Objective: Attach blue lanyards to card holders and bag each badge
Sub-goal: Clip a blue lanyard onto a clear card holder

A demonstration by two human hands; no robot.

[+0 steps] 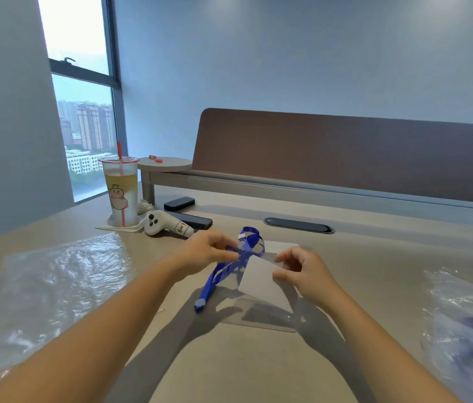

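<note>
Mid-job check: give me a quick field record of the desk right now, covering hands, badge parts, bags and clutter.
left hand: pinches the blue lanyard near its clip end
right hand: fingers grip the card holder at its right edge
card holder: tilted, raised off the desk
lanyard tail: hangs down to the desk, round end near the holder
bags: clear plastic bags at left, more plastic at right
clutter: drink cup, white controller, two dark phones

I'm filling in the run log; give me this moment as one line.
step: attaching lanyard | left hand: pinches blue lanyard | right hand: holds card holder above desk | bagged: not yet
</note>
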